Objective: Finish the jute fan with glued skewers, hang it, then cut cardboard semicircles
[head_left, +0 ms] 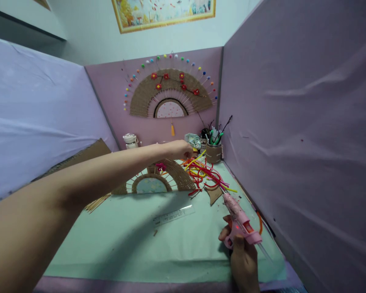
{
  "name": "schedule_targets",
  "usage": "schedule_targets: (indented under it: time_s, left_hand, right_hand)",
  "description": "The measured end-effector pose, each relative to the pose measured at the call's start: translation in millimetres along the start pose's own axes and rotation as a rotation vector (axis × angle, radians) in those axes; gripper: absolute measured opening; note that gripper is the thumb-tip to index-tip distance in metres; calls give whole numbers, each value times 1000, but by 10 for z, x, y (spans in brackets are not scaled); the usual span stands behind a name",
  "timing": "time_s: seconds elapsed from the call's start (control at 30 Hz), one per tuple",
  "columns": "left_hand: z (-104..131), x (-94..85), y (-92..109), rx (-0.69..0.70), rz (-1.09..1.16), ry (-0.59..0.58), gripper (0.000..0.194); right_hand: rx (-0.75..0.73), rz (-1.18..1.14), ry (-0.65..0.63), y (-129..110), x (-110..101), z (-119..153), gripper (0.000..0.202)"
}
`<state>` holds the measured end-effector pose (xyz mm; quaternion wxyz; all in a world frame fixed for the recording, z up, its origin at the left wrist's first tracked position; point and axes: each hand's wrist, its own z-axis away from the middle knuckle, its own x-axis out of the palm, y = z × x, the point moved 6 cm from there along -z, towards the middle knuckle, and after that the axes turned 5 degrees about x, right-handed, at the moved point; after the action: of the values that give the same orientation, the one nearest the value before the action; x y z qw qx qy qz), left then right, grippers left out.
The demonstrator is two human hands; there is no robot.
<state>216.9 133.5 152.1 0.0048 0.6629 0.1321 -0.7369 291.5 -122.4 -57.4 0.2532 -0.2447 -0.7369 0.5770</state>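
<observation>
A pink hot glue gun (239, 219) is gripped in my right hand (244, 254), its nozzle pointing forward and a clear glue stick poking out at the back. A small red light glows on its side. My left hand (180, 149) reaches across to the far side of the table, its fingers curled in; whatever they may hold is hidden. Just beyond and below it lies a heap of red, yellow and orange pipe cleaners (201, 171). Partly behind my left forearm is a woven fan (183, 179) with a pink flower (161, 167) and a pale blue half-round centre.
A clear ruler (173, 215) and a cardboard scrap (213, 195) lie on the green table cover (134, 244). Behind stand a twine-wrapped pot (213, 154) of pens and twigs and a white jar (129, 141). A larger fan (140, 95) hangs on the back panel; side panels enclose the table.
</observation>
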Motion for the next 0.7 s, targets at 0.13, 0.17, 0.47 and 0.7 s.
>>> schedule_targets:
  time_s: [0.13,0.17,0.47,0.7]
  left_hand:
    - [5,-23,7,-14,-6,11,15]
    - [8,-27,12,-17,-3,8,16]
    - [9,-24,14,-28,5,2,15]
    - [10,-20,21,-37,8,-21,16]
  right_hand:
    - [4,1,11,-9,3,-8,52]
    - [2,7,20,-15,-1,-9,52]
    - [20,-3,14,-41,7,1,53]
    - [43,14,30,-5,-10,-12,55]
